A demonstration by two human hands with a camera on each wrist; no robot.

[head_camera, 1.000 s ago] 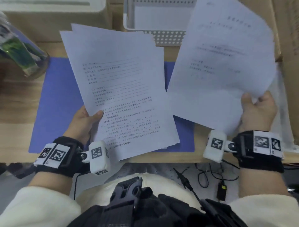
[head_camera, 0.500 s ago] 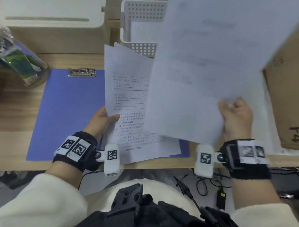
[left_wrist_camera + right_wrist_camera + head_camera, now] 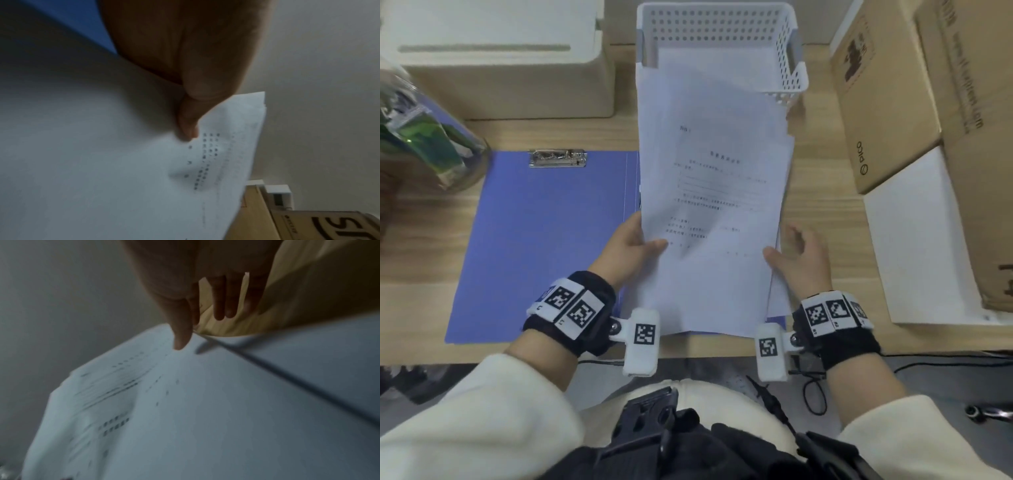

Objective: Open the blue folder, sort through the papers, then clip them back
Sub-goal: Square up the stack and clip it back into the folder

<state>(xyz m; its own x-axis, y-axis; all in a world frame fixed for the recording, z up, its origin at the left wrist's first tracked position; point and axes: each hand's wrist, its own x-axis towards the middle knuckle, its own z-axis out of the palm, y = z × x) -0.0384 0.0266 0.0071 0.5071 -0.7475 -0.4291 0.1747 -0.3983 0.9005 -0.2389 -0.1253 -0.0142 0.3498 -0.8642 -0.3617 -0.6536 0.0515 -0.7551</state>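
Head view: a person in cream sleeves, seated at a wooden desk (image 3: 421, 240), holds a stack of printed papers (image 3: 709, 212) between both hands, each wrist strapped with a black band carrying square-patterned markers. The left hand (image 3: 626, 250) pinches the stack's left edge, thumb lying on the top sheet and the remaining fingers hidden beneath. The right hand (image 3: 801, 257) is loosely spread at the stack's right edge, its thumb tip on the top sheet and its fingers apart from the paper; the right wrist view shows those fingers (image 3: 224, 301) straight and hanging free past the edge of the papers (image 3: 185, 402). The left wrist view, blurred, shows the thumb of the left hand (image 3: 185, 65) pressed on the papers (image 3: 123, 162), whose sheet corners fan slightly apart.

Under and to the left of the left hand, the blue folder (image 3: 541, 246) lies open and flat on the desk, with its metal clip (image 3: 557, 158) at its far edge, bare of paper. Beyond the hands, the far end of the stack overlaps a white perforated basket (image 3: 722, 37). Far left stands a clear jar (image 3: 424, 137) with green contents, behind it a white box (image 3: 493, 58). To the right of the right hand sit cardboard boxes (image 3: 887, 102).
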